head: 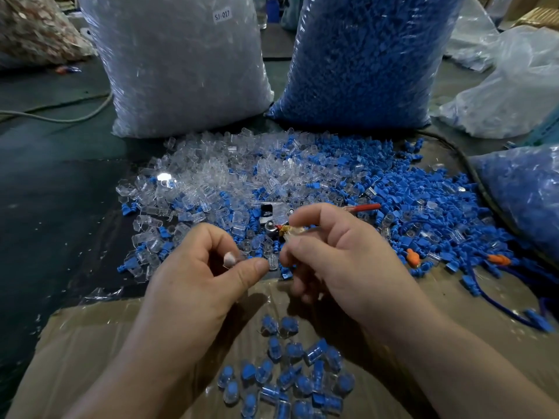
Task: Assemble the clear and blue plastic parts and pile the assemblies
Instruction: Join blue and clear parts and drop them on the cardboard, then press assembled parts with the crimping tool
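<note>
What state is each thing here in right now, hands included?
left hand, pinches a clear part.
right hand, fingers curled; what it holds is unclear.
loose parts, clear and blue mixed, unassembled, spread out.
assemblies, joined, lying in a loose pile on the cardboard.
clear-parts bag, upright, full.
blue-parts bag, upright, full.

Looks like a small factory or packing workshop floor: huge plastic sacks of clear parts [181, 65] and blue parts [363, 58], loose pieces dumped over flattened cardboard [90, 343], more bags [508, 95] around.
</note>
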`<control>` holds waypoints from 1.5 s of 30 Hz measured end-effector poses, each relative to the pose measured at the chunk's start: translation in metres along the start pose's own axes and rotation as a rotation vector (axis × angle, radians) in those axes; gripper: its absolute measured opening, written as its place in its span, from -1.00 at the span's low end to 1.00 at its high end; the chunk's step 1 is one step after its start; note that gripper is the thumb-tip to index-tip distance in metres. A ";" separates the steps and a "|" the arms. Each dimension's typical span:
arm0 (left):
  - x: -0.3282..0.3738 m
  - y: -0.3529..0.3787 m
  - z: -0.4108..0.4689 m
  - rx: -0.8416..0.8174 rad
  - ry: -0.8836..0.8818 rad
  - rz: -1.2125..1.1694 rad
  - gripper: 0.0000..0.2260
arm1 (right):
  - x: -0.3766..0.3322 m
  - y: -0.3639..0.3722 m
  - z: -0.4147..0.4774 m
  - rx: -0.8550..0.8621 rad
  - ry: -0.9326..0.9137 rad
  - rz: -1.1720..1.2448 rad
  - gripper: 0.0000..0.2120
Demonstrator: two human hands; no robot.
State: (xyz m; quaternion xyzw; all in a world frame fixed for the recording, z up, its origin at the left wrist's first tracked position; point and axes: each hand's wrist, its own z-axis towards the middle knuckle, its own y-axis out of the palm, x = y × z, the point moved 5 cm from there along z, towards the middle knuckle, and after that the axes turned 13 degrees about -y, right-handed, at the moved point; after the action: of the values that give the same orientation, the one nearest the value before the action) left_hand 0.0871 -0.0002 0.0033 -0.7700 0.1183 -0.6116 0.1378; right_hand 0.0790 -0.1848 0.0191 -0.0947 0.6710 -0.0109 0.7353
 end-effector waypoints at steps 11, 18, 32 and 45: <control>-0.001 -0.003 0.003 -0.033 -0.026 -0.040 -0.54 | -0.010 0.023 0.005 -0.149 -0.366 -1.073 -0.78; 0.000 -0.001 0.002 -0.035 -0.044 -0.072 -0.59 | -0.014 0.019 0.003 -0.114 -0.414 -0.972 -0.91; 0.008 0.009 -0.007 -0.117 -0.012 -0.113 -0.80 | -0.027 0.013 -0.008 0.044 -0.527 -0.474 -0.84; 0.009 0.012 -0.008 -0.191 -0.019 -0.199 -0.76 | -0.041 0.020 -0.014 -0.011 -0.717 -0.701 -0.91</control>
State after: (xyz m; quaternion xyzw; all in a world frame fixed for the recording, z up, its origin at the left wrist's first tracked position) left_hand 0.0813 -0.0149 0.0088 -0.7932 0.0975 -0.6011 0.0035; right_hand 0.0590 -0.1606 0.0552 -0.3163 0.3038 -0.2204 0.8713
